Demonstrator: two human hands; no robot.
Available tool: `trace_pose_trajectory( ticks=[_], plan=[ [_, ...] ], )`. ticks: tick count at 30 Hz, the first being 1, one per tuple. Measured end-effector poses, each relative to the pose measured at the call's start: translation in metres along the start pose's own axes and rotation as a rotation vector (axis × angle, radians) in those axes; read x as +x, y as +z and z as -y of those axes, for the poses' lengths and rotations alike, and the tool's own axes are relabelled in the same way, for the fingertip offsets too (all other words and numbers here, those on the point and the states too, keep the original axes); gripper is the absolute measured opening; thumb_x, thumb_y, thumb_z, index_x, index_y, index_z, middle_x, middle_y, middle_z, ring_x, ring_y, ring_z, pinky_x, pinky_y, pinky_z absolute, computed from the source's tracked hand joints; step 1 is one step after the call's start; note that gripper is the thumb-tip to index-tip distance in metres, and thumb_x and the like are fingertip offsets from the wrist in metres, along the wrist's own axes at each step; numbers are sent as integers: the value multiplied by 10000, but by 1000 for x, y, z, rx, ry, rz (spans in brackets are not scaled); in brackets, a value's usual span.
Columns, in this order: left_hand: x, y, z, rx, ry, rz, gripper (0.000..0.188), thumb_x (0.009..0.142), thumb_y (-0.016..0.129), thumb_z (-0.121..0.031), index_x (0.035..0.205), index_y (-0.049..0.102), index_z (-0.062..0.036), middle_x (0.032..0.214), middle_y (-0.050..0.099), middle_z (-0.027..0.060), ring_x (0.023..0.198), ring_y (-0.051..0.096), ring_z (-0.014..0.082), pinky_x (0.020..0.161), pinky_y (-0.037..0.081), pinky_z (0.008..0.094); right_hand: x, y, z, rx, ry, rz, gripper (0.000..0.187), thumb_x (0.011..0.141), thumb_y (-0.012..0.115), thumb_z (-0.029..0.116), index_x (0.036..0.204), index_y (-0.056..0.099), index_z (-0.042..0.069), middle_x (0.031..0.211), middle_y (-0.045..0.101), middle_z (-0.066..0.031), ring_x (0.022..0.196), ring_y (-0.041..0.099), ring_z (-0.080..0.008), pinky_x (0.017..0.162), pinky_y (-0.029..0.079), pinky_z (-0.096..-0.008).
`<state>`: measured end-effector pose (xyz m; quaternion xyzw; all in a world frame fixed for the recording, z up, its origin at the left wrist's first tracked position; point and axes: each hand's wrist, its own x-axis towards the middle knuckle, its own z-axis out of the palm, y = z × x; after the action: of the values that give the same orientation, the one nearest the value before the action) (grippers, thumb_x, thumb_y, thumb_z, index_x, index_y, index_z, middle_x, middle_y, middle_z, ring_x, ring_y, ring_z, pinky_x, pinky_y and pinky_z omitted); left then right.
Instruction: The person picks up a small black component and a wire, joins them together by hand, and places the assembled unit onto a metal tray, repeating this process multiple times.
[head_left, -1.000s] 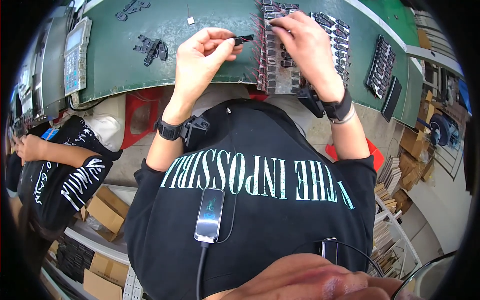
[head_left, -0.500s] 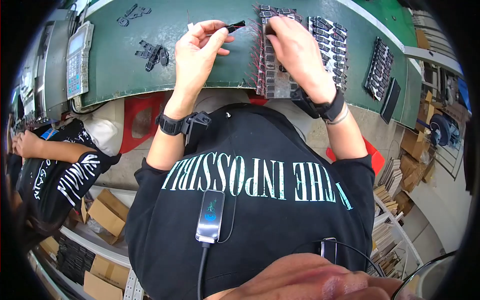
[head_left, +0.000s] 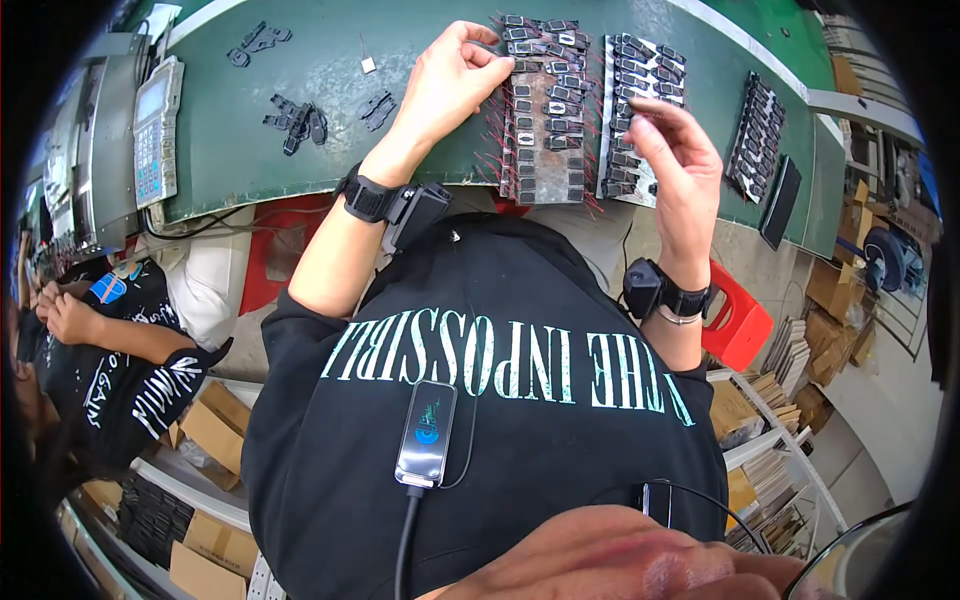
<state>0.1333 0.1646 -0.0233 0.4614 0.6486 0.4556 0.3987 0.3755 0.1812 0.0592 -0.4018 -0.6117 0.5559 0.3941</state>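
1. At near right: right hand (head_left: 684,165), half-curled beside black modules (head_left: 632,66); grip indeterminate.
2. Mid-bench: metal plate (head_left: 551,180) bearing red-wired modules (head_left: 525,168).
3. Farther, at metal plate's left edge: left hand (head_left: 445,92), grip indeterminate.
4. Farther left: wired white square (head_left: 368,65) on green workbench (head_left: 225,125).

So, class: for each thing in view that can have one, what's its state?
Metal plate: partly covered by black parts
Left hand: fingers bent, at the plate's upper left
Right hand: fingers curled, grip unclear
Wrist straps: fastened
Black cable: plugged into chest device
White square: lying on table
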Motion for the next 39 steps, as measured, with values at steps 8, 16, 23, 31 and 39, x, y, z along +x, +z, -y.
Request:
trace_pose_trajectory(
  ticks=[8, 16, 23, 31, 39],
  plan=[
    [2, 1, -18, 673, 726, -239, 184, 821, 700, -166, 981, 700, -74, 959, 689, 10, 906, 620, 211, 767, 522, 321, -9, 6, -5, 114, 81, 39, 215, 914, 643, 73, 1122, 656, 21, 977, 652, -21, 844, 604, -69, 746, 459, -203],
    [-1, -11, -14, 798, 841, -180, 190, 819, 701, -144, 999, 720, -85, 1053, 698, -2, 1009, 609, 222, 854, 515, 330, -10, 6, -12, 136, 134, 26, 215, 915, 644, 87, 1120, 656, 24, 963, 645, -16, 830, 587, -61, 742, 451, -200],
    [4, -3, -20, 820, 890, -174, 198, 826, 695, -175, 1000, 711, -83, 1072, 687, 8, 1057, 590, 240, 903, 483, 358, -10, 8, -13, 132, 142, 24, 216, 915, 646, 94, 1120, 657, 28, 963, 642, -5, 819, 576, -54, 747, 445, -196],
    [3, 15, -32, 887, 914, -145, 232, 855, 667, -236, 1019, 696, -75, 1088, 670, 36, 1106, 560, 245, 957, 434, 383, -14, 3, -16, 124, 140, 17, 217, 914, 647, 93, 1122, 658, 31, 966, 647, -2, 820, 583, -52, 744, 447, -196],
    [-2, 24, -31, 881, 885, -205, 262, 868, 652, -266, 1030, 682, -62, 1084, 651, 71, 1119, 542, 240, 991, 397, 398, -14, 8, -18, 139, 136, 34, 213, 915, 642, 84, 1119, 660, 26, 961, 652, -13, 810, 592, -62, 737, 452, -198]
  ],
)
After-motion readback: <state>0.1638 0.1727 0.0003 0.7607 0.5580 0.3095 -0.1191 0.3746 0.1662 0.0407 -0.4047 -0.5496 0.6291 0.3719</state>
